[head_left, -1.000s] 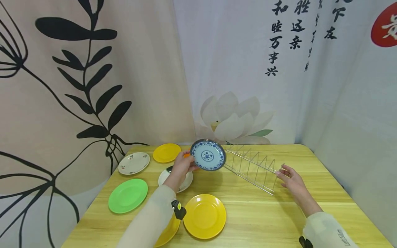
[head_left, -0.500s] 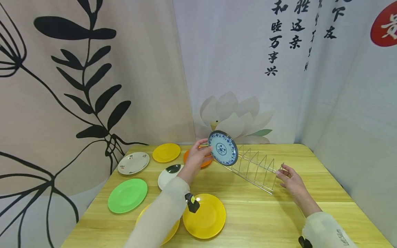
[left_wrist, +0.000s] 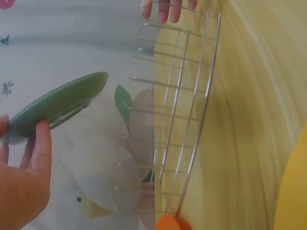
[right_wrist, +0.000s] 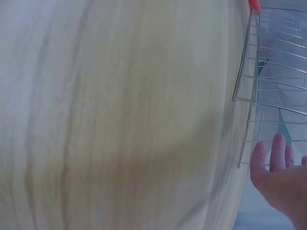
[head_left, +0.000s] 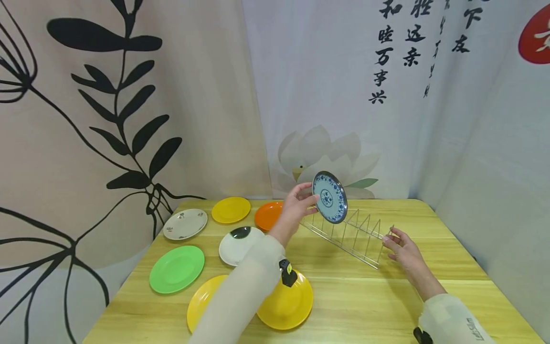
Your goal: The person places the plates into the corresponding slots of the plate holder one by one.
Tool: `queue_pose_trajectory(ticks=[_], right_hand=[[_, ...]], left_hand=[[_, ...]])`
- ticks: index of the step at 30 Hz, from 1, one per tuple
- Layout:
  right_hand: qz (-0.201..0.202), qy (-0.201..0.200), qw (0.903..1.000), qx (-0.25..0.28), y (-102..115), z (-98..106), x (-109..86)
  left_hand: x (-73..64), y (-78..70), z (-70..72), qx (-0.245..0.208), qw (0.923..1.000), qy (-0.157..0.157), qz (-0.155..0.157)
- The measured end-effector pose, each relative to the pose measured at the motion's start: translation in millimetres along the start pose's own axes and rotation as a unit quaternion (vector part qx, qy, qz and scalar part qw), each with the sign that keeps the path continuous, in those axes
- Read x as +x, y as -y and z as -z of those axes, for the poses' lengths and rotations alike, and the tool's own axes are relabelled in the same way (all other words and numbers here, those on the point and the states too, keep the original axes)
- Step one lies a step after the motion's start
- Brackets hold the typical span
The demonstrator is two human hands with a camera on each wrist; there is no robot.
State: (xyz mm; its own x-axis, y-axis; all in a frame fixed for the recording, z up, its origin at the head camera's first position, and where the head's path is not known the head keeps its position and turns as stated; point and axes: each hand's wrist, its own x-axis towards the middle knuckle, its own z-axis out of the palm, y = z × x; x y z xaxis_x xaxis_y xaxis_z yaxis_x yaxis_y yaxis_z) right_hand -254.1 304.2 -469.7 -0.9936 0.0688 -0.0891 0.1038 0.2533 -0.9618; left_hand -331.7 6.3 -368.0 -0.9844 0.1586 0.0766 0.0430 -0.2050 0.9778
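Note:
Tilted nearly upright, a small blue-and-white patterned plate (head_left: 330, 197) with a dark rim is above the wire dish rack (head_left: 352, 241). My left hand (head_left: 296, 210) pinches the plate's left edge, thumb on the face and fingers behind. The left wrist view shows the plate (left_wrist: 62, 103) edge-on with a greenish underside, apart from the rack (left_wrist: 184, 110). My right hand (head_left: 404, 248) holds the rack's right end by its end wires. In the right wrist view, the thumb and fingers of this hand (right_wrist: 283, 179) are at the rack's end; their exact contact is partly hidden.
On the wooden table's left half lie an orange plate (head_left: 267, 216), yellow plates (head_left: 231, 210) (head_left: 292, 306), a green plate (head_left: 177, 270), a floral white plate (head_left: 185, 224) and a black-and-white plate (head_left: 236, 248). A printed curtain (head_left: 206, 95) hangs behind.
My left hand has carried the blue-and-white plate right and upward, over the rack, and turned it more edge-on. The orange plate has come into view. My right hand stays at the rack's end.

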Motion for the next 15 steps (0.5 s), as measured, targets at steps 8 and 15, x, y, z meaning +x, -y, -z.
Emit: queue_pose_trajectory(ticks=[8,15], right_hand=[[-0.005,-0.004,0.9998,0.018,0.2,-2.0,0.5],[-0.008,-0.011,0.9996,0.023,-0.2,-3.1,2.0]], left_hand=[[2.3,4.8,-31.9,0.009,0.9995,0.026,-0.012],[1.6,14.3,-60.1,0.010,0.9991,0.038,-0.014]])
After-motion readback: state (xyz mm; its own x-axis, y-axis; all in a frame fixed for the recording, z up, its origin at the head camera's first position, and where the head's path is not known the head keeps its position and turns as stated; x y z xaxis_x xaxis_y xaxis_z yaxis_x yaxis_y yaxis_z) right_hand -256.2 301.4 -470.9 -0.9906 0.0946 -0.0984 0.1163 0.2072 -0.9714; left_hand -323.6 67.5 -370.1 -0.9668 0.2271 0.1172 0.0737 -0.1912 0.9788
